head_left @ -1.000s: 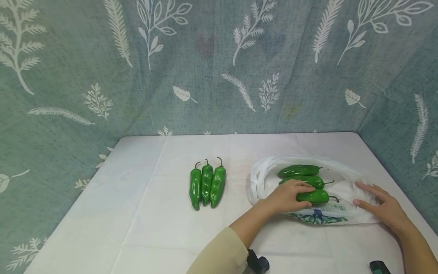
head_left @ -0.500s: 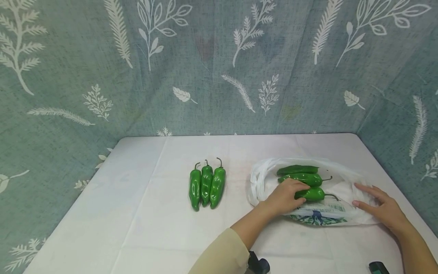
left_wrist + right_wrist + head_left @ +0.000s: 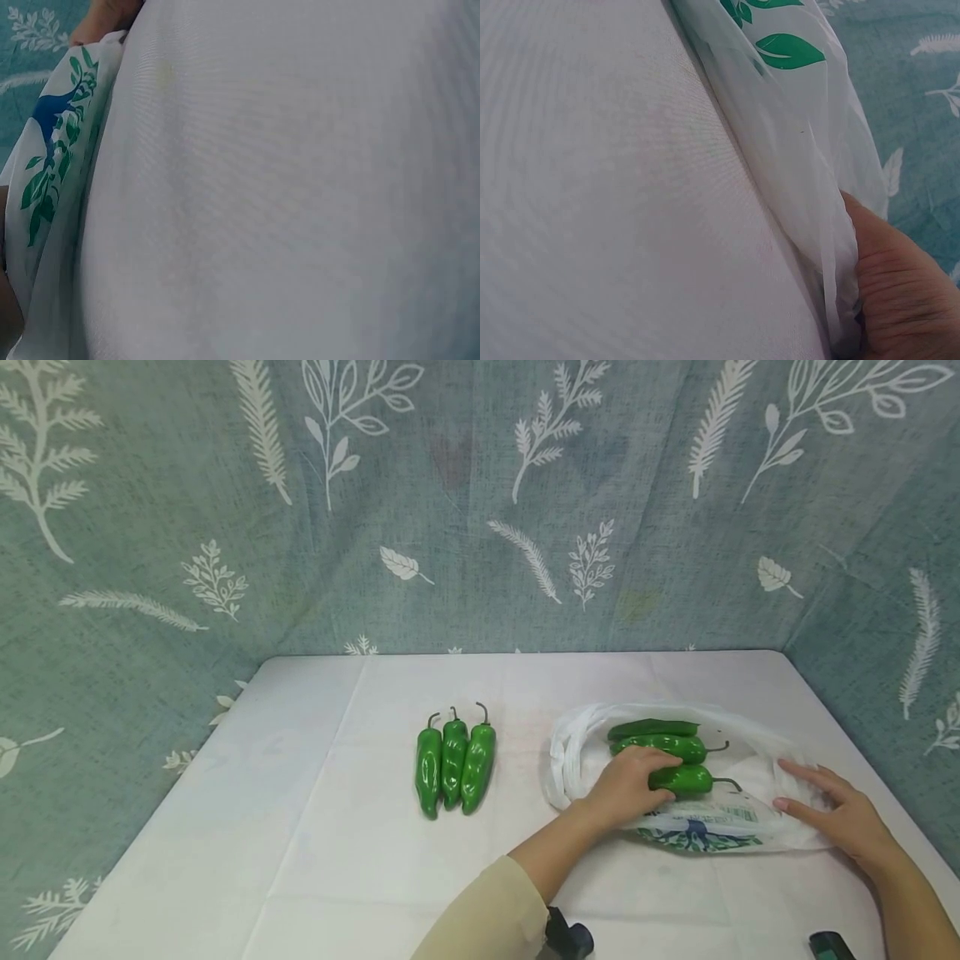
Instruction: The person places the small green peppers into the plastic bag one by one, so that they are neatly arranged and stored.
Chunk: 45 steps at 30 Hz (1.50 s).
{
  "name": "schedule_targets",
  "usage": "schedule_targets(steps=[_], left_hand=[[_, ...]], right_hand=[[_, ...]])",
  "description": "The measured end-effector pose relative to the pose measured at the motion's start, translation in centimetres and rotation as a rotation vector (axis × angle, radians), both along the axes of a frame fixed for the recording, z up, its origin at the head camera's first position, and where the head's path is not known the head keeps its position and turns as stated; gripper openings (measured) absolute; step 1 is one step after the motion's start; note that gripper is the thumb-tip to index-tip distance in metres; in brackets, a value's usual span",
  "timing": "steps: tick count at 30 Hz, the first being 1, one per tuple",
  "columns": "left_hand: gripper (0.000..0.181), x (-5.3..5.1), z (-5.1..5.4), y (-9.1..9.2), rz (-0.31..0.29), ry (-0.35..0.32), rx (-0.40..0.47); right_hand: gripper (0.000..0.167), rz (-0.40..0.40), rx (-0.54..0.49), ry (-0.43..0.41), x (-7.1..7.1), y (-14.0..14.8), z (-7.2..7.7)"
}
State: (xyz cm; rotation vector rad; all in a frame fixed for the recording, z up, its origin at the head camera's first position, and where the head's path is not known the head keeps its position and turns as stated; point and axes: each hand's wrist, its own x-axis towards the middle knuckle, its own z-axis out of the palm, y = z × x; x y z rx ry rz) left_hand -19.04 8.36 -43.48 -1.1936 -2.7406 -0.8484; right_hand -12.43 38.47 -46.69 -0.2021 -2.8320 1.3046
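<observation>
In the head view a white plastic bag [image 3: 757,752] with a blue and green print lies on its side at the right of the table. On it lie a dark green pepper [image 3: 652,727], a second pepper [image 3: 671,746] and a third pepper [image 3: 690,779]. My left hand [image 3: 626,785] reaches over the bag's left part, its fingers and thumb around the tip end of the third pepper. My right hand [image 3: 843,810] rests on the bag's right end with fingers spread. In the right wrist view its thumb side [image 3: 904,292] touches the plastic.
Three green peppers [image 3: 453,764] lie side by side, stems away from me, left of the bag on the white-covered table [image 3: 337,860]. A black object [image 3: 568,937] and another dark object [image 3: 831,945] are at the near edge. Patterned cloth [image 3: 450,510] hangs behind.
The pepper in my left hand has shifted slightly left and away from me, and the peppers above it have moved a little. My right hand has stayed on the bag.
</observation>
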Motion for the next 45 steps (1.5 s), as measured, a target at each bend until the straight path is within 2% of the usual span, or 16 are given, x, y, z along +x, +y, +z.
schedule_targets(steps=[4,9,14,20,25,35,41,45], left_hand=[[0.048,-0.2,0.3,-0.2,0.014,-0.075,0.067],[0.052,-0.4,0.6,-0.6,0.021,-0.189,0.194],[0.058,-0.6,0.9,-1.3,0.007,-0.247,0.283],[0.063,-0.4,1.7,-2.8,-0.023,-0.260,0.297],[0.066,-0.6,2.3,-4.2,-0.012,-0.267,0.328],[0.066,-0.9,2.9,-6.4,-0.053,-0.188,0.524],[0.069,-0.7,3.2,-7.4,-0.016,-0.244,0.557],[0.069,-0.7,3.3,-8.0,-0.002,-0.229,0.594]], right_hand=[[0.073,0.005,0.001,0.006,0.0,0.1,-0.1],[0.073,0.006,-0.003,0.006,0.2,0.1,-0.2],[0.073,0.000,0.002,0.013,0.2,0.1,0.0],[0.072,0.002,-0.016,0.012,0.1,0.1,-0.1],[0.072,0.009,-0.023,0.019,0.1,0.0,-0.2],[0.071,0.023,-0.015,0.030,0.2,0.0,0.0],[0.072,0.024,-0.002,0.030,0.1,0.0,0.0],[0.072,0.017,-0.003,0.025,0.2,0.0,-0.1]])
